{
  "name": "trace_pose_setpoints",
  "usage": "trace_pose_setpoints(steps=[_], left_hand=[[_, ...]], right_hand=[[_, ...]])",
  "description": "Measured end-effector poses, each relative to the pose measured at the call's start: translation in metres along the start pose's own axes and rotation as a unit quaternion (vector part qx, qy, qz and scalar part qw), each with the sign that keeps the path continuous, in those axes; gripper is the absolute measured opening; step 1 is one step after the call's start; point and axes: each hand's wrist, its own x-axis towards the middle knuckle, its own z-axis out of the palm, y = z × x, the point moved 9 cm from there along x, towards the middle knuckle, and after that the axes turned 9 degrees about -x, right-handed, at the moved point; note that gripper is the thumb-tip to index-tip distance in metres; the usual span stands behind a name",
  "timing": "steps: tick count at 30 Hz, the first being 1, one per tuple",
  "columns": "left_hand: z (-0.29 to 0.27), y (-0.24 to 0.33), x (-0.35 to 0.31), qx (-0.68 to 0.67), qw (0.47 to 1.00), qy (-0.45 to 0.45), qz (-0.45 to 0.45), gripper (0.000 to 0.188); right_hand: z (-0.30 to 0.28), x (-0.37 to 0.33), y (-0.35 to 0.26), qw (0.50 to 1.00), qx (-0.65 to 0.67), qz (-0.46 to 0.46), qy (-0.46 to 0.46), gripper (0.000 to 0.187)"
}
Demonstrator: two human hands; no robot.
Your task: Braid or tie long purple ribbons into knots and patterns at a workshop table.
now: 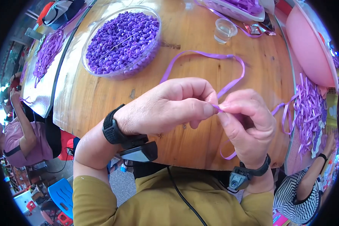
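Over the wooden table [199, 147], both my hands meet at a purple ribbon [195, 53]. My left hand [180, 103] pinches it between thumb and forefinger. Facing it, my right hand [248, 124] grips the same ribbon with thumb and fingertips, nearly touching the left thumb. A short bit of ribbon shows between the fingertips. Beyond the hands, the ribbon loops across the tabletop, and a tail curls below my right hand. To the far left stands a round clear tub [159, 35] filled with small purple beads [124, 41].
A clear plastic cup [225, 31] stands at the far right near a wrapper [260, 29] and a tub of ribbon [237, 13]. A ribbon heap [307, 111] and a pink basin [309, 45] lie right. People sit on both sides; more ribbons [49, 52] lie left.
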Motion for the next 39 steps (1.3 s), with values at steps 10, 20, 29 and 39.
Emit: trace_pose_setpoints(steps=[10,20,29,39], left_hand=[[-0.001,-0.005,0.004,-0.019,1.000,-0.022,0.005,0.010],[0.011,0.047,-0.030,0.301,0.835,0.097,0.450,0.008],[0.029,0.047,-0.054,0.415,0.699,0.148,0.563,0.016],[0.017,0.057,-0.059,0.427,0.686,0.136,0.573,0.026]], right_hand=[[0.011,-0.006,-0.024,0.970,-0.200,-0.141,0.008,0.023],[0.000,-0.017,0.001,0.997,-0.071,-0.005,0.041,0.016],[0.006,-0.022,0.009,0.999,0.008,0.032,-0.008,0.011],[0.018,0.002,-0.012,0.993,-0.098,-0.058,-0.007,0.019]])
